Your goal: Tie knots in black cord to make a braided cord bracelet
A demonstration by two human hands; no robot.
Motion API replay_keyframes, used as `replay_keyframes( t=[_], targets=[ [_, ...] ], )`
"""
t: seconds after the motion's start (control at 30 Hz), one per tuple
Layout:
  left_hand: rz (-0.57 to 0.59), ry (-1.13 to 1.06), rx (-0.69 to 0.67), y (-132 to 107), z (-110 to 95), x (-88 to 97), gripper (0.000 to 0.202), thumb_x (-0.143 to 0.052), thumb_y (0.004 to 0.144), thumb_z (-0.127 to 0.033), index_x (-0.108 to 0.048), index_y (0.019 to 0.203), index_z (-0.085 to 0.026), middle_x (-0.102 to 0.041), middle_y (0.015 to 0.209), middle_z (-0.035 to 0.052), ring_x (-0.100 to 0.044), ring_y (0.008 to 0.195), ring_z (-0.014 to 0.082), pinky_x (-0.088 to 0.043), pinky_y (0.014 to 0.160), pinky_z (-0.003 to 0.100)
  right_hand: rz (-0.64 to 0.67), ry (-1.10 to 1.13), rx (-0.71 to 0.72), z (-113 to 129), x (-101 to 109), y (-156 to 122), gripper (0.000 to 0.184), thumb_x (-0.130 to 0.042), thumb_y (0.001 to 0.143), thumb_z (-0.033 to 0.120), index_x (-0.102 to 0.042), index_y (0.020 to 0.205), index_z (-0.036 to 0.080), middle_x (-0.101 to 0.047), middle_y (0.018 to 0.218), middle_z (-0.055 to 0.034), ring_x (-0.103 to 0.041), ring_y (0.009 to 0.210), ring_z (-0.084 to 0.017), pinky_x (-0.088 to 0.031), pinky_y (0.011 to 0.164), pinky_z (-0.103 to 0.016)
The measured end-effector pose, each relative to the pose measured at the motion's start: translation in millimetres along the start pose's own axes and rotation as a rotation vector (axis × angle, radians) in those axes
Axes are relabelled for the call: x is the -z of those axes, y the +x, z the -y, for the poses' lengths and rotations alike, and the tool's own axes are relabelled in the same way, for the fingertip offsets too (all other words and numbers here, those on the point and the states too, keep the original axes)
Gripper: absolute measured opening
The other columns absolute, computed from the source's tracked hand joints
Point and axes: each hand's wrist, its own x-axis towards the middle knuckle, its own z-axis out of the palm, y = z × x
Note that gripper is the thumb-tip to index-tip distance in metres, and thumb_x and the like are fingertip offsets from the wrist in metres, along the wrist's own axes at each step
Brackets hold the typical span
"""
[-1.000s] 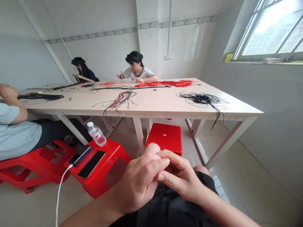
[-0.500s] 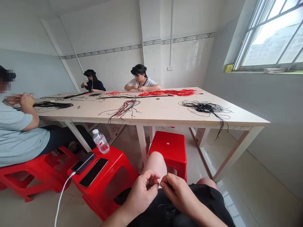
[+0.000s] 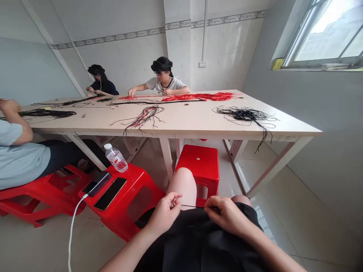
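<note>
A thin black cord (image 3: 193,206) is stretched between my hands, just above my lap. My left hand (image 3: 167,211) pinches one end of the visible stretch between thumb and fingers. At the other end, my right hand (image 3: 222,211) is closed on the same cord, its fingers curled and partly hiding it. The black cloth over my lap (image 3: 190,241) lies right below, and dark cord is hard to make out against it.
Ahead stands a long table (image 3: 187,121) with a black cord bundle (image 3: 246,114), a black-and-red bundle (image 3: 146,117) and red cords (image 3: 198,97). Red stools (image 3: 198,160) stand below. A water bottle (image 3: 117,158) and phone (image 3: 110,193) sit at left. Co-workers sit around the table.
My hands have moved apart, and a length of cord now shows between them. The view has tilted down. Across the table, a co-worker has reached an arm out toward the red cords.
</note>
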Motion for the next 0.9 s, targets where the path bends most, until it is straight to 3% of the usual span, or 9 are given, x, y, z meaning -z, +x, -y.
replay_keyframes(
  t=[0.1, 0.27, 0.4, 0.47, 0.53, 0.63, 0.73, 0.8, 0.9],
  targets=[
    [-0.071, 0.005, 0.010, 16, 13, 6.4, 0.027, -0.055, 0.071, -0.024, -0.060, 0.096, -0.015, -0.057, 0.074, 0.0001, -0.054, 0.066, 0.0136, -0.044, 0.066, 0.027, 0.023, -0.007, -0.129, -32, 40, -19, 0.021, -0.047, 0.084, 0.030, -0.064, 0.079, 0.018, -0.065, 0.073, -0.0030, -0.058, 0.066, -0.015, -0.043, 0.062, -0.024],
    [-0.118, -0.054, 0.032, 34, 23, 5.1, 0.017, -0.058, 0.065, -0.020, -0.059, 0.082, -0.016, -0.055, 0.066, -0.0022, -0.050, 0.058, 0.0106, -0.040, 0.058, 0.023, 0.026, 0.074, -0.361, -109, 102, -52, 0.032, -0.050, 0.082, 0.046, -0.065, 0.079, 0.019, -0.065, 0.073, -0.0035, -0.057, 0.068, -0.017, -0.044, 0.062, -0.026],
    [-0.105, -0.081, 0.066, 39, 21, -2.4, 0.017, -0.060, 0.063, -0.019, -0.059, 0.079, -0.016, -0.054, 0.063, -0.0033, -0.049, 0.054, 0.0091, -0.037, 0.052, 0.021, -0.087, -0.138, -0.563, -153, 114, -56, 0.024, -0.057, 0.076, 0.039, -0.065, 0.065, 0.019, -0.063, 0.063, -0.0056, -0.056, 0.060, -0.019, -0.045, 0.059, -0.030],
    [-0.099, -0.091, 0.084, 39, 19, -6.0, 0.018, -0.061, 0.063, -0.019, -0.058, 0.081, -0.016, -0.056, 0.064, -0.0030, -0.049, 0.055, 0.0087, -0.038, 0.053, 0.020, -0.216, -0.279, -0.613, -151, 99, -45, 0.016, -0.059, 0.073, 0.030, -0.067, 0.069, 0.017, -0.067, 0.075, -0.0115, -0.060, 0.070, -0.023, -0.047, 0.066, -0.035],
    [-0.090, -0.098, 0.100, 40, 17, -9.2, 0.019, -0.062, 0.064, -0.019, -0.058, 0.082, -0.015, -0.056, 0.067, -0.0023, -0.051, 0.058, 0.0087, -0.039, 0.055, 0.020, -0.248, -0.257, -0.566, -130, 69, -27, 0.020, -0.054, 0.078, 0.029, -0.068, 0.086, 0.016, -0.066, 0.095, -0.0134, -0.061, 0.082, -0.023, -0.047, 0.076, -0.035],
    [-0.060, -0.099, 0.114, 38, 11, -13.4, 0.021, -0.062, 0.067, -0.021, -0.057, 0.086, -0.015, -0.056, 0.071, -0.0018, -0.053, 0.064, 0.0091, -0.042, 0.060, 0.020, -0.216, 0.100, -0.264, -77, 14, 8, 0.029, -0.050, 0.084, 0.034, -0.063, 0.107, 0.020, -0.066, 0.100, -0.0087, -0.062, 0.079, -0.017, -0.050, 0.075, -0.030],
    [0.005, -0.117, 0.091, 36, 5, -16.8, 0.023, -0.063, 0.069, -0.023, -0.056, 0.089, -0.015, -0.058, 0.074, -0.0006, -0.056, 0.069, 0.0100, -0.045, 0.066, 0.022, -0.121, 0.334, -0.028, -34, -30, 36, 0.033, -0.055, 0.081, 0.030, -0.060, 0.110, 0.017, -0.064, 0.106, -0.0093, -0.059, 0.066, -0.012, -0.050, 0.067, -0.028],
    [0.031, -0.125, 0.062, 36, 4, -17.8, 0.023, -0.063, 0.070, -0.024, -0.056, 0.090, -0.015, -0.060, 0.077, 0.0010, -0.059, 0.073, 0.0112, -0.047, 0.071, 0.025, -0.055, 0.425, -0.014, -23, -46, 46, 0.027, -0.055, 0.081, 0.030, -0.063, 0.103, 0.016, -0.067, 0.094, -0.0072, -0.059, 0.067, -0.013, -0.050, 0.065, -0.027],
    [0.019, -0.090, 0.045, 36, 6, -17.1, 0.026, -0.063, 0.070, -0.023, -0.056, 0.093, -0.015, -0.062, 0.079, 0.0019, -0.060, 0.074, 0.0123, -0.049, 0.074, 0.027, -0.034, 0.488, -0.077, -26, -52, 48, 0.020, -0.054, 0.082, 0.031, -0.064, 0.088, 0.015, -0.066, 0.076, -0.0035, -0.058, 0.067, -0.013, -0.048, 0.062, -0.025]
  ],
)
